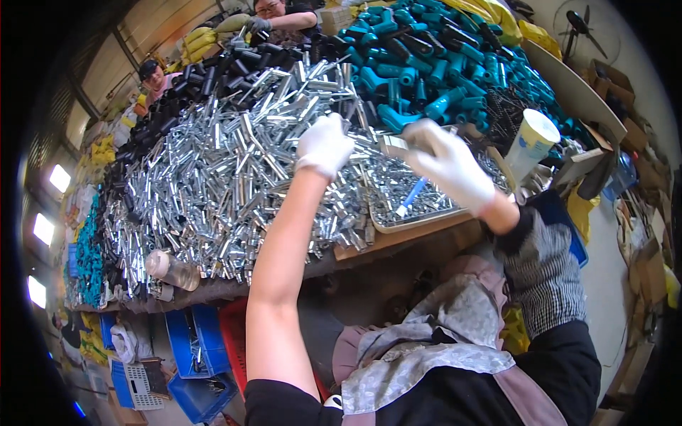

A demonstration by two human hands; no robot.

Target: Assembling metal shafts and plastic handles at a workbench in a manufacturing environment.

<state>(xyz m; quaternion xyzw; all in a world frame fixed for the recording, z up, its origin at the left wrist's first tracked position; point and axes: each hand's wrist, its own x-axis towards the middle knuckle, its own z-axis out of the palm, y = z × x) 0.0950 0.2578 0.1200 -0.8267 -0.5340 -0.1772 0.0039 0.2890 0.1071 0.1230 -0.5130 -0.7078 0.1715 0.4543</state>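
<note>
Both gloved hands reach over the desk (398, 241). The left hand (325, 145) rests half-curled on the heap of silver metal tubes (213, 177), its grip unclear. The right hand (447, 167) pinches one metal piece (395, 146) above a shallow tray (419, 221) of small silver parts.

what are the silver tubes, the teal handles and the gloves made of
Silver tubes: likely metal, plated or polished, judging by the bright mirror-like glints. Teal handles: probably plastic or rubber, with an even matte colour and moulded rounded shapes. The gloves on the left hand and right hand: apparently white knit fabric, soft and matte, though the weave is too small to confirm.
</note>
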